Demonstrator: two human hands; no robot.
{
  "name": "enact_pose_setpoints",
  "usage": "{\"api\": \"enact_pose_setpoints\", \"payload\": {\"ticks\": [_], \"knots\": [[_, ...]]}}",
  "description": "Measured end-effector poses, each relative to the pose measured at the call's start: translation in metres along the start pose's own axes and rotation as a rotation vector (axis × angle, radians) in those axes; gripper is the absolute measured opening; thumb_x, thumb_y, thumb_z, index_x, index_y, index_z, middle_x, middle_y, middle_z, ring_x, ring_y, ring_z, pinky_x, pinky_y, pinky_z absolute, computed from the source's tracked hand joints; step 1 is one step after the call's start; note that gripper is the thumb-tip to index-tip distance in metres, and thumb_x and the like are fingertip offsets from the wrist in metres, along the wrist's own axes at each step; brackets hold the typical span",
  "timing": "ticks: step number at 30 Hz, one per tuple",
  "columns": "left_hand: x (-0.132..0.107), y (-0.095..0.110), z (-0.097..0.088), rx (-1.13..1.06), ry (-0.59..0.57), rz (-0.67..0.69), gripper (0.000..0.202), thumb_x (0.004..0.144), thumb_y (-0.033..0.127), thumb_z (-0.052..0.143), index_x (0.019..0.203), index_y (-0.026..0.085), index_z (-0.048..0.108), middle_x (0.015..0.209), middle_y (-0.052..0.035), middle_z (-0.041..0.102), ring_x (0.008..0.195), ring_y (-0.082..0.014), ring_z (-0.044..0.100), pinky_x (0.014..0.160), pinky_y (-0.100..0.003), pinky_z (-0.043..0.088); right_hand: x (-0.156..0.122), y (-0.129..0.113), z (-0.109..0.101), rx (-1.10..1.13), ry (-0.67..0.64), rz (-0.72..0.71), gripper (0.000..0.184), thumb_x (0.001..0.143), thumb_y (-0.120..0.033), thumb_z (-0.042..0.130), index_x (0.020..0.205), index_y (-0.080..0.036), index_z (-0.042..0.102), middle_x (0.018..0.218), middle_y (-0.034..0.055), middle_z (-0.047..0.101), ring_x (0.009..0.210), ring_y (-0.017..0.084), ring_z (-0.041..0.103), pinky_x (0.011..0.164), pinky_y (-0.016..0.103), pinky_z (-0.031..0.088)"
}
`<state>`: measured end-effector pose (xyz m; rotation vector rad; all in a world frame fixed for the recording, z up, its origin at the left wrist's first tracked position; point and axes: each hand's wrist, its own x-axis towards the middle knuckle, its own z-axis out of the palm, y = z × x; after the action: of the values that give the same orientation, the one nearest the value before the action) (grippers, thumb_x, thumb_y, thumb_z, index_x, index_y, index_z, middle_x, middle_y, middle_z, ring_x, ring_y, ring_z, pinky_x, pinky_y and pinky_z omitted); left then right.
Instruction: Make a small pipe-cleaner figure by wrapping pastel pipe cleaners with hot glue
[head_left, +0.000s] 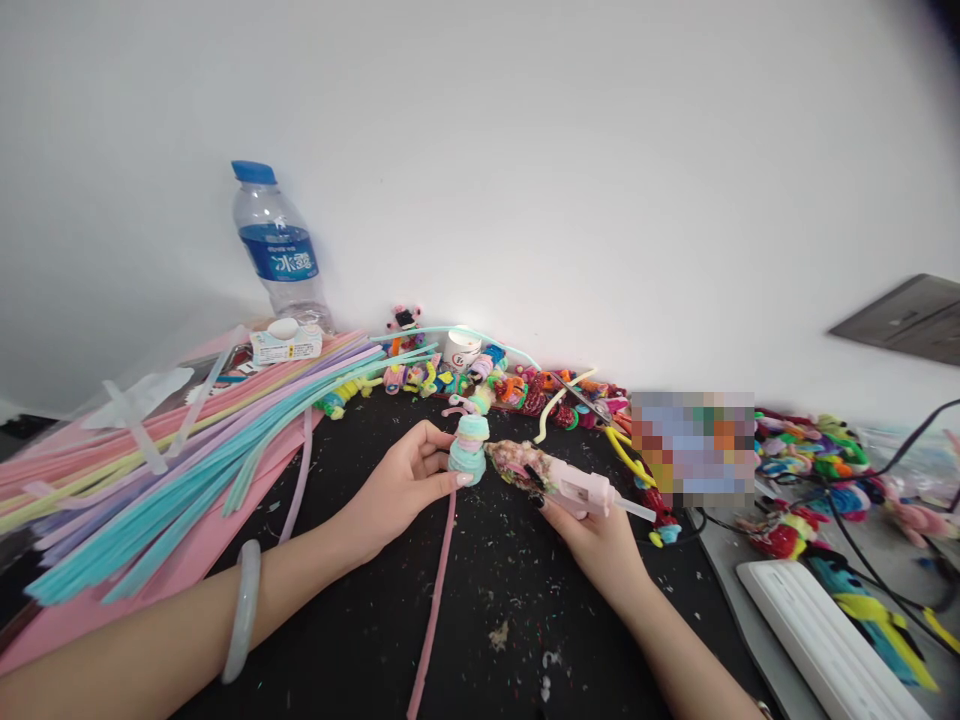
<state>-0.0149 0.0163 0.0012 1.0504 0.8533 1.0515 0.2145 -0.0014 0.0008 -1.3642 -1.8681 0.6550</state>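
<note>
My left hand (pixel 420 470) pinches a small pastel figure (pixel 469 455) of coiled pipe cleaners, mint and pink, held upright above the black work surface (pixel 360 620). A long pink pipe cleaner (pixel 433 620) trails down from below it toward me. In my right hand (pixel 600 550) is a pale pink hot glue gun (pixel 574 485), a clear glue stick (pixel 636 508) poking out of its back end. The gun's nozzle end (pixel 514 463) is crusted with coloured fuzz and points left, close beside the figure. Whether the tip touches it I cannot tell.
Bundles of pastel pipe cleaners (pixel 172 490) lie on pink sheets at the left, below a water bottle (pixel 277 240). Finished pipe-cleaner figures line the wall with a white cup (pixel 463 347) and scissors (pixel 589 405). A white power strip (pixel 825 640) and black cables occupy the right.
</note>
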Motion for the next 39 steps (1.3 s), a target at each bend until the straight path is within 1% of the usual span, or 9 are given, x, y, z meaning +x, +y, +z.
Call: {"api": "enact_pose_setpoints", "payload": {"ticks": [10, 16, 22, 25, 29, 32, 36, 37, 39], "knots": [[0.0, 0.003, 0.002, 0.088, 0.09, -0.01, 0.032, 0.067, 0.017, 0.072, 0.082, 0.019, 0.044, 0.087, 0.0007, 0.063, 0.092, -0.016, 0.061, 0.083, -0.029, 0.047, 0.0, -0.001, 0.0, 0.012, -0.013, -0.001, 0.013, 0.079, -0.028, 0.056, 0.079, -0.017, 0.063, 0.081, 0.0068, 0.071, 0.078, 0.023, 0.066, 0.059, 0.027, 0.05], [0.001, -0.001, 0.0, 0.143, 0.106, 0.063, 0.033, 0.068, 0.019, 0.071, 0.082, 0.02, 0.042, 0.084, 0.002, 0.061, 0.086, -0.0143, 0.062, 0.078, -0.028, 0.048, 0.001, -0.002, 0.0, -0.052, -0.01, -0.04, 0.011, 0.077, -0.027, 0.056, 0.073, -0.018, 0.061, 0.07, 0.0039, 0.068, 0.065, 0.02, 0.063, 0.054, 0.025, 0.046], [-0.002, -0.005, -0.002, 0.429, 0.214, 0.183, 0.033, 0.069, 0.022, 0.07, 0.082, 0.02, 0.041, 0.078, 0.0027, 0.056, 0.076, -0.0154, 0.061, 0.07, -0.03, 0.049, -0.001, -0.004, 0.001, -0.135, 0.01, -0.103, 0.012, 0.077, -0.026, 0.057, 0.066, -0.019, 0.056, 0.056, -0.0019, 0.058, 0.05, 0.014, 0.053, 0.05, 0.023, 0.04], [-0.004, -0.005, -0.002, 0.548, 0.252, 0.222, 0.032, 0.069, 0.024, 0.07, 0.081, 0.021, 0.04, 0.077, 0.0029, 0.055, 0.073, -0.0157, 0.06, 0.067, -0.029, 0.049, -0.002, -0.005, 0.002, -0.129, 0.011, -0.114, 0.013, 0.076, -0.025, 0.058, 0.066, -0.02, 0.054, 0.055, -0.0032, 0.055, 0.048, 0.013, 0.051, 0.049, 0.022, 0.039], [-0.005, -0.006, -0.003, 0.621, 0.264, 0.239, 0.032, 0.07, 0.026, 0.069, 0.08, 0.021, 0.04, 0.074, 0.0031, 0.055, 0.068, -0.0149, 0.058, 0.062, -0.029, 0.048, -0.002, -0.008, 0.003, -0.092, 0.003, -0.116, 0.016, 0.077, -0.024, 0.058, 0.063, -0.02, 0.05, 0.054, -0.0043, 0.051, 0.048, 0.012, 0.048, 0.048, 0.021, 0.038], [-0.004, -0.005, -0.002, 0.586, 0.243, 0.238, 0.031, 0.069, 0.024, 0.07, 0.081, 0.021, 0.041, 0.077, 0.002, 0.056, 0.07, -0.0148, 0.059, 0.063, -0.028, 0.049, -0.001, -0.011, 0.003, -0.068, -0.026, -0.101, 0.021, 0.076, -0.024, 0.059, 0.06, -0.02, 0.046, 0.053, -0.0049, 0.048, 0.046, 0.01, 0.045, 0.046, 0.02, 0.036], [-0.001, -0.004, -0.001, 0.379, 0.138, 0.209, 0.032, 0.069, 0.021, 0.07, 0.085, 0.021, 0.042, 0.106, -0.0039, 0.057, 0.086, -0.0155, 0.061, 0.074, -0.03, 0.051, -0.002, -0.009, 0.003, -0.042, 0.002, -0.076, 0.013, 0.075, -0.024, 0.059, 0.065, -0.02, 0.052, 0.055, -0.0042, 0.052, 0.048, 0.011, 0.047, 0.046, 0.02, 0.038], [-0.001, -0.003, 0.0, 0.329, 0.106, 0.189, 0.031, 0.071, 0.021, 0.069, 0.085, 0.021, 0.042, 0.109, -0.0045, 0.057, 0.088, -0.0153, 0.061, 0.077, -0.031, 0.05, -0.002, -0.008, 0.003, -0.039, 0.012, -0.071, 0.01, 0.075, -0.024, 0.059, 0.068, -0.019, 0.054, 0.056, -0.0036, 0.054, 0.049, 0.012, 0.049, 0.047, 0.021, 0.039], [-0.001, -0.003, -0.001, 0.258, 0.052, 0.149, 0.025, 0.076, 0.022, 0.065, 0.086, 0.021, 0.042, 0.105, -0.0042, 0.06, 0.088, -0.0148, 0.061, 0.08, -0.031, 0.049, -0.002, -0.006, 0.003, -0.026, 0.021, -0.056, 0.008, 0.076, -0.025, 0.059, 0.07, -0.019, 0.058, 0.058, -0.002, 0.057, 0.052, 0.014, 0.053, 0.05, 0.022, 0.042]]}}
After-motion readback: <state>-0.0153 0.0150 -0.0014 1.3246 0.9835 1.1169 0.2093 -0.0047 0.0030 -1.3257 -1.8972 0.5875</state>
